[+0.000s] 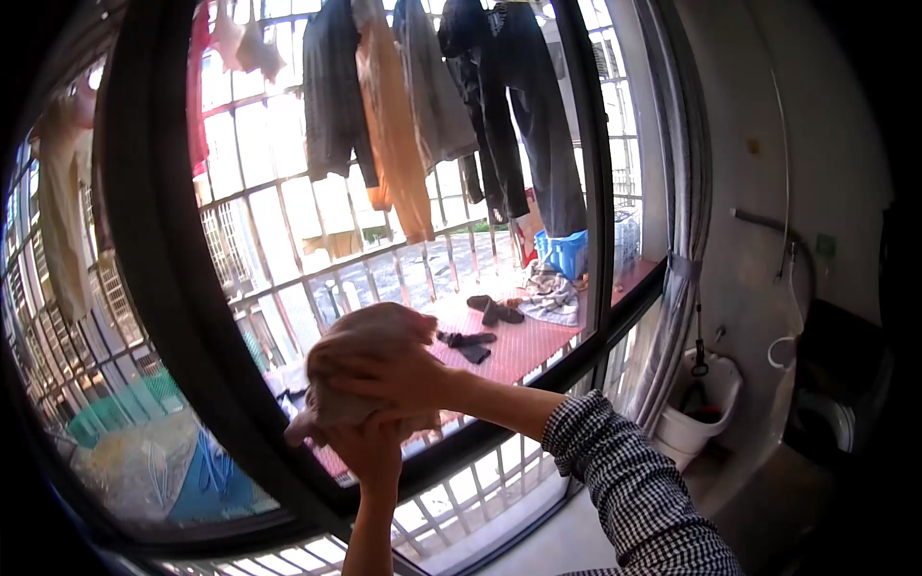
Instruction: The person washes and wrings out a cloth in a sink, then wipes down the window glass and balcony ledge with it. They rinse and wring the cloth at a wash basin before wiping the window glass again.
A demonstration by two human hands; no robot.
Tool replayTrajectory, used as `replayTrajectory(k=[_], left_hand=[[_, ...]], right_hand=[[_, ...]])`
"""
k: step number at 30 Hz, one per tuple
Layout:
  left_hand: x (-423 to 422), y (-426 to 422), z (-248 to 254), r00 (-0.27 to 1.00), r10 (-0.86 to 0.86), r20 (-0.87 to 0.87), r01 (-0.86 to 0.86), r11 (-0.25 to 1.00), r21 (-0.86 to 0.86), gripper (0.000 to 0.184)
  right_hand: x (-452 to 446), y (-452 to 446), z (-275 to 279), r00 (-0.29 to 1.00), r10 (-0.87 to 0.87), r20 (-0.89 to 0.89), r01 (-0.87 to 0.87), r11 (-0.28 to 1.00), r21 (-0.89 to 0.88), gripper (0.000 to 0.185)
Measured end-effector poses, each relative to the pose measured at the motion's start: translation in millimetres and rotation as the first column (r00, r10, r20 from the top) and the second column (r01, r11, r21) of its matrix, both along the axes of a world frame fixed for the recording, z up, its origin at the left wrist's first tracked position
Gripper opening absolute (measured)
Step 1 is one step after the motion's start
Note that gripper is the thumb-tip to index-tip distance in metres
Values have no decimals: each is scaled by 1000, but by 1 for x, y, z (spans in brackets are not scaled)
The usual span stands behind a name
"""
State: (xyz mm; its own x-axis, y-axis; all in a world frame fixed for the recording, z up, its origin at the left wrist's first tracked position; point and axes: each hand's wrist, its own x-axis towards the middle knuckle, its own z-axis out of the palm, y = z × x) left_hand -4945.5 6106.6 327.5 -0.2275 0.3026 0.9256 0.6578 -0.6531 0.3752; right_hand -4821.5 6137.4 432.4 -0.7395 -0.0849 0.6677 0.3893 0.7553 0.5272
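Note:
A bunched pinkish-beige cloth [360, 336] is held up in front of the open window, above the ledge. My right hand [413, 382] reaches in from the right in a checked sleeve, its fingers wrapped over the cloth's near side. From below, my left hand [368, 444] grips the underside of the same bundle. The two hands are close together, and the cloth partly hides the fingers. What kind of cloth it is cannot be made out.
Dark trousers [543, 115] and an orange garment [394, 134] hang beyond the window frame [158, 240]. Dark socks [471, 348], shoes [495, 309], a grey cloth [552, 298] and a blue basket [565, 254] rest on the red ledge. A white tub [687, 432] stands at right.

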Motion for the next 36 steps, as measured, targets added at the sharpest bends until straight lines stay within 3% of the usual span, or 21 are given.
replayTrajectory(k=[2, 4, 5, 7, 8, 10, 13, 14, 15, 16, 17, 18, 20, 22, 23, 28, 30, 31, 34, 35, 36], left_hand=[[1, 19, 5, 991, 129, 20, -130, 988, 88, 48], [-3, 51, 9, 959, 272, 76, -282, 936, 211, 49], [-11, 71, 21, 948, -17, 317, -3, 998, 62, 49], [-16, 77, 81, 942, 286, 173, -306, 946, 104, 54], [-12, 58, 134, 594, 796, -111, -696, 579, 424, 58], [-9, 70, 202, 604, 791, -99, -623, 546, 561, 60], [25, 91, 298, 560, 816, -144, -426, 433, 795, 44], [49, 98, 326, 485, 855, -184, -357, 386, 850, 39], [73, 112, 352, 406, 891, -205, -292, 339, 895, 36], [96, 123, 372, 324, 922, -213, -224, 294, 929, 34], [133, 128, 386, 371, 894, -253, -203, 343, 917, 37], [175, 130, 396, 417, 861, -292, -175, 391, 904, 39], [230, 142, 384, 621, 729, -288, -54, 406, 912, 44], [265, 133, 336, 668, 614, -421, -77, 619, 782, 45], [274, 130, 307, 667, 587, -458, -62, 657, 752, 46], [250, 99, 160, 544, 318, -777, 13, 922, 386, 50], [200, 84, 101, 481, 238, -844, 11, 961, 277, 47], [172, 75, 73, 451, 200, -870, -11, 976, 218, 46], [119, 44, 67, 498, 366, -786, -188, 931, 314, 53], [106, 31, 74, 546, 421, -725, -263, 907, 329, 55], [90, 26, 80, 628, 416, -658, -351, 906, 237, 59]], right_hand=[[-4, 14, 26, 994, 89, 63, -89, 996, 2, 67], [-23, 58, 38, 981, -11, -192, 115, 833, 541, 83], [-15, 41, 74, 995, 93, -47, -81, 976, 202, 84], [-10, 57, 122, 982, 135, -132, -95, 958, 272, 85], [2, 54, 147, 969, 82, -233, 3, 939, 344, 81], [22, 86, 199, 897, 302, -323, -130, 879, 459, 74], [91, 108, 261, 824, 299, -481, 128, 729, 673, 58], [112, 123, 286, 831, 286, -476, 93, 774, 627, 54], [151, 116, 294, 815, 115, -568, 284, 775, 564, 52], [178, 147, 321, 836, 322, -444, -11, 819, 574, 50], [215, 155, 330, 864, 296, -407, 135, 643, 754, 57], [253, 126, 309, 701, -143, -698, 455, 844, 284, 76], [302, 130, 282, 616, -238, -751, 556, 806, 201, 73], [340, 142, 239, 611, -199, -766, 557, 797, 236, 70], [354, 153, 211, 646, -101, -756, 489, 816, 309, 68], [336, 136, -10, 633, -486, -603, 463, 862, -208, 80], [279, 107, -59, 636, -521, -569, 403, 853, -332, 68], [253, 89, -73, 688, -386, -615, 210, 917, -340, 59], [192, 67, -45, 880, -34, -474, 18, 999, -37, 56], [171, 71, -31, 944, -51, -325, 42, 999, -35, 53], [145, 86, -28, 948, -66, -311, 139, 966, 219, 50]])
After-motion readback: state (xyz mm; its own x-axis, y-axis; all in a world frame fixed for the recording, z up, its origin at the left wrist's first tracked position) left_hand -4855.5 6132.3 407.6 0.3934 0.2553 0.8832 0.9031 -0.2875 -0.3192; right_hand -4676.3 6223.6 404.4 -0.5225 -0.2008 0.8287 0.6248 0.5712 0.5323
